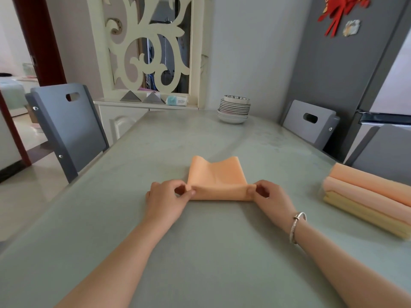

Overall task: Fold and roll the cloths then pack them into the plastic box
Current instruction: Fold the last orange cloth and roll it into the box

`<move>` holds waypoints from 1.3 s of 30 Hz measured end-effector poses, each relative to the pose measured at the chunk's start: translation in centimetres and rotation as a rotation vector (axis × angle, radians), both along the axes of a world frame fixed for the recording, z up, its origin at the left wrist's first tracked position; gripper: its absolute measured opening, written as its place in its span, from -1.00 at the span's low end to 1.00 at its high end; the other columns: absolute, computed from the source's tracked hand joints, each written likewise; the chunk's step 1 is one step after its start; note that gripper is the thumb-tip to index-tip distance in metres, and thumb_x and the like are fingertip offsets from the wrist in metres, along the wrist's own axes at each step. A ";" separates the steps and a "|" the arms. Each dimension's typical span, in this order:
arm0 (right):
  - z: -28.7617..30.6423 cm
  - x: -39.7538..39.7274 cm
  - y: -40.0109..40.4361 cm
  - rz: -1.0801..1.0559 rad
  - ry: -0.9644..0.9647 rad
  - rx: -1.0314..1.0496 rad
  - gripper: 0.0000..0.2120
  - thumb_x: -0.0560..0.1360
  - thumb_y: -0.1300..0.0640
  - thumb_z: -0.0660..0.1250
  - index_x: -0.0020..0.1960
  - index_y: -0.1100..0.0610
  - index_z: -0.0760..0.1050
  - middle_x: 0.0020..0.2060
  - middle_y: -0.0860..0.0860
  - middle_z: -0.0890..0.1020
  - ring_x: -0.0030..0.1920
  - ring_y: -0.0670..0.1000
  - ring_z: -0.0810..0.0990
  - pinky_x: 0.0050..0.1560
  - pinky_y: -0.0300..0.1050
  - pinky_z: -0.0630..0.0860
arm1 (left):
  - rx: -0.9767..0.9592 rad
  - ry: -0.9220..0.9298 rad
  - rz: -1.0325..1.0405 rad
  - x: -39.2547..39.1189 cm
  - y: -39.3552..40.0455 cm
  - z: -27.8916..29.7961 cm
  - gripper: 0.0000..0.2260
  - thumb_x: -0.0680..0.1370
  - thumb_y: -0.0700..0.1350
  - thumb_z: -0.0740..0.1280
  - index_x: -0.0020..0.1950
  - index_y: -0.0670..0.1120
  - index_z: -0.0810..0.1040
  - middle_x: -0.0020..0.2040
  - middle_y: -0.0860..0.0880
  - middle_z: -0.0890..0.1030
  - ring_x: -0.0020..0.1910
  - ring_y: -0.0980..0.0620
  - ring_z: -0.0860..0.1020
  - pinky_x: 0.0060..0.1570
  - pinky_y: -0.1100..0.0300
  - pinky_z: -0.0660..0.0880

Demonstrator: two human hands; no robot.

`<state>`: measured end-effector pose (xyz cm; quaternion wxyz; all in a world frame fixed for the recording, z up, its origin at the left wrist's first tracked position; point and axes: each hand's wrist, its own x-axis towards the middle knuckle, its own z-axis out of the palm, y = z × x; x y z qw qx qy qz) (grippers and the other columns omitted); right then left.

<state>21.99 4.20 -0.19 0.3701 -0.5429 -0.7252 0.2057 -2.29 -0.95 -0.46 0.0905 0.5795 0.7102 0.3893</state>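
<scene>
Rolling: the near edge of the cloth (pixel 216 177) is turned up into a low roll, one hand at each end
Left hand (pixel 165 197): thumb and curled fingers pinch the left end of the roll, at 9 o'clock from the cloth
Right hand (pixel 270 196): thumb and curled fingers pinch the right end of the roll, at 3 o'clock from the cloth; a bracelet (pixel 297 226) sits on the wrist
Cloth: orange, folded, lying on the table (pixel 200 252) at its middle; the far edge, at 12 o'clock, is wavy and slightly lifted
Rolls (pixel 369 196): three finished cloth rolls, two orange and one yellow, lie side by side and touching at 3 o'clock, near the table's right edge, well apart from the hands; whether a box holds them cannot be told
Dishes (pixel 234 110): a stack of plates with a bowl on top, at 12 o'clock, at the far end of the table
Chairs: one grey chair (pixel 66 127) at 10 o'clock beside the table, another (pixel 311 124) at 2 o'clock
Fridge (pixel 347 70): grey, at 2 o'clock behind the right chair, with a red ornament on its door
</scene>
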 end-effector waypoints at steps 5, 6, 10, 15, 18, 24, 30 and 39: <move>-0.3 -0.5 0.4 -0.054 -0.084 -0.092 -0.89 0.52 0.01 0.30 -0.14 0.03 0.46 -0.33 -0.12 0.49 -0.28 -0.09 0.46 -0.26 -0.22 0.33 | -0.089 -0.023 0.065 0.1 0.7 -0.3 -0.79 0.49 0.16 0.32 -0.23 0.07 0.45 -0.28 0.21 0.48 0.09 -0.07 0.45 -0.01 0.12 0.27; -0.2 -0.6 0.4 -0.072 -0.128 -0.091 -0.88 0.52 -0.02 0.28 -0.14 0.00 0.45 -0.31 -0.14 0.50 -0.21 -0.05 0.48 -0.16 -0.18 0.37 | -0.094 -0.019 0.080 0.3 0.8 -0.3 -0.81 0.50 0.15 0.31 -0.16 0.06 0.45 -0.25 0.20 0.49 0.11 -0.06 0.41 -0.01 0.13 0.23; 0.0 -0.9 0.5 -0.081 -0.293 -0.043 -0.87 0.53 -0.06 0.23 -0.07 -0.01 0.39 -0.30 -0.16 0.52 -0.14 -0.02 0.49 0.03 -0.06 0.36 | -0.097 0.018 0.125 1.1 0.8 -0.3 -0.74 0.49 0.11 0.34 0.04 0.03 0.34 -0.04 0.05 0.55 0.13 -0.08 0.35 0.00 0.11 0.18; 0.1 -0.9 0.4 -0.076 -0.529 0.249 -0.80 0.54 -0.01 0.23 0.14 -0.01 0.34 -0.08 -0.08 0.44 0.04 0.02 0.39 0.00 -0.12 0.26 | 0.054 0.279 0.053 1.8 0.8 -0.5 -0.82 0.54 -0.02 0.31 0.14 0.08 0.47 0.13 0.08 0.42 0.16 -0.05 0.31 0.06 0.14 0.21; -0.2 -0.9 0.7 0.082 -0.587 0.399 -0.83 0.50 0.24 0.26 0.05 0.07 0.52 -0.03 -0.02 0.53 0.03 0.09 0.46 -0.03 -0.16 0.26 | 0.099 0.445 -0.019 1.8 0.6 -0.4 -0.83 0.59 -0.02 0.21 0.11 0.06 0.56 0.07 0.12 0.48 0.16 -0.02 0.32 0.05 0.14 0.20; -0.3 0.1 0.0 0.130 -0.523 0.236 -0.65 0.44 0.20 0.25 0.20 0.02 0.53 0.05 -0.08 0.59 0.10 0.01 0.49 0.13 -0.20 0.34 | -0.038 0.480 -0.103 0.7 -0.3 0.0 -0.63 0.46 0.13 0.16 0.25 0.17 0.50 0.09 0.18 0.46 0.19 0.04 0.31 0.14 0.15 0.20; -0.4 0.5 -0.3 0.024 -0.258 0.091 -0.85 0.48 0.10 0.30 -0.02 -0.12 0.54 -0.15 -0.27 0.56 0.00 -0.10 0.36 0.11 -0.16 0.36 | 0.010 0.300 -0.036 0.6 -0.6 0.3 -0.84 0.51 0.10 0.32 0.04 0.13 0.60 0.00 0.16 0.56 0.11 0.02 0.39 0.00 0.15 0.23; -0.8 0.5 0.1 -0.002 -0.031 -0.051 -0.84 0.47 -0.04 0.35 -0.21 -0.04 0.42 -0.22 -0.12 0.56 -0.08 -0.04 0.48 -0.17 -0.22 0.30 | -0.149 0.077 0.056 -0.4 -0.3 0.0 -0.67 0.54 0.19 0.23 -0.32 0.03 0.39 -0.24 0.07 0.52 0.08 -0.08 0.43 -0.01 0.12 0.30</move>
